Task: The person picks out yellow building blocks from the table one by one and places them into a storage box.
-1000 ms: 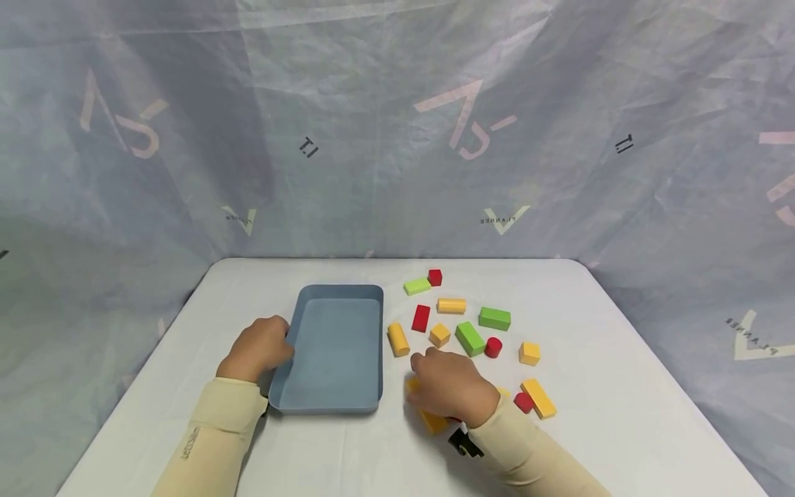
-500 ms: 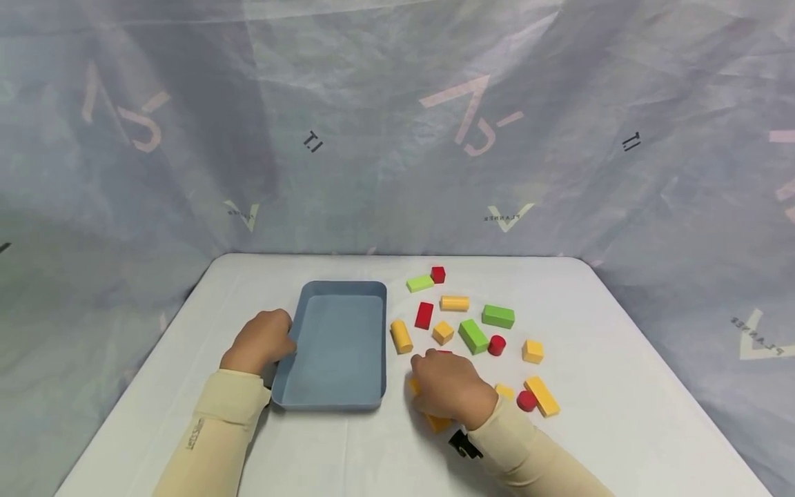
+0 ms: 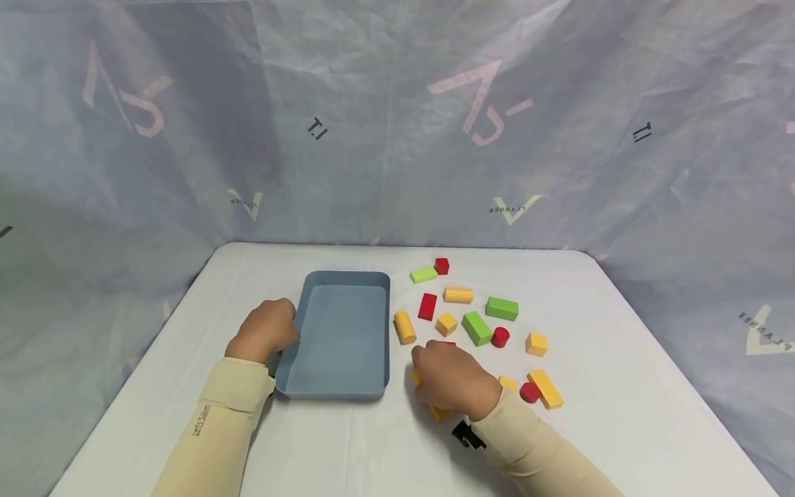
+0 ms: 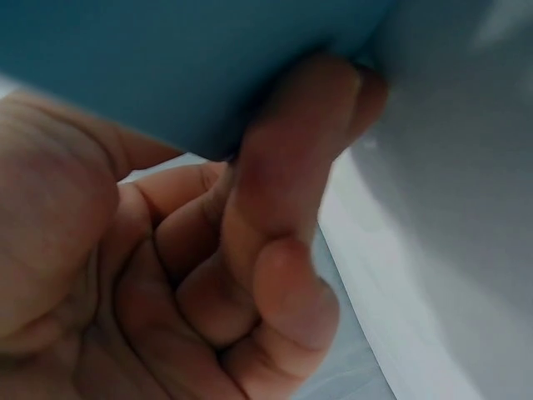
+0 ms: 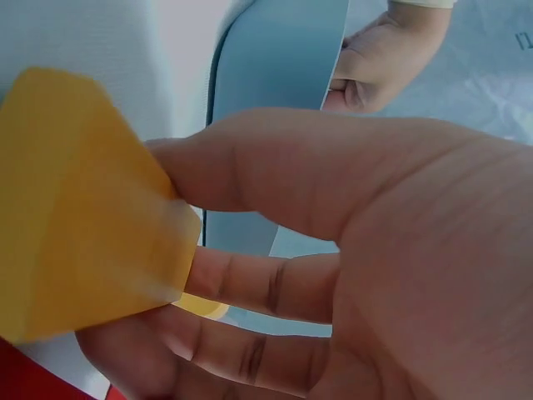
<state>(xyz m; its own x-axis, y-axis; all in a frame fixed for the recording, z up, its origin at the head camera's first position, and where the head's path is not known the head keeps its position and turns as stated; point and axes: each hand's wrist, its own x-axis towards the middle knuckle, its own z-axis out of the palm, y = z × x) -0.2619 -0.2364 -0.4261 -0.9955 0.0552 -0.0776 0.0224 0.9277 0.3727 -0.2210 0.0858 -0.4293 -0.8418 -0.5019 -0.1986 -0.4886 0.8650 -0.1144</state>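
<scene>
Fingers of the right hand [image 3: 453, 378] curl round a yellow block [image 5: 79, 208], pinching it between thumb and fingertips; in the head view only an edge of that block shows beneath the palm, low over the desk [image 3: 348, 449]. The block looks wedge-shaped in the right wrist view, and its long axis cannot be told from either picture.

The blue tray [image 3: 341, 335] lies just to the left of the right hand, its near right corner close beside the knuckles, its long side running away from the person. The left hand [image 3: 263, 331] is on the tray's far side from the right hand, its curled fingers gripping the tray's left wall; the left wrist view shows a finger hooked under the blue rim.

So the tray sits between the two hands, and the held block is nearer the right hand's side of it than any other thing. The loose blocks, among them a green block [image 3: 477, 327], a red cylinder [image 3: 499, 337] and a yellow cylinder [image 3: 404, 326], are scattered beyond and to the right of the right hand.
</scene>
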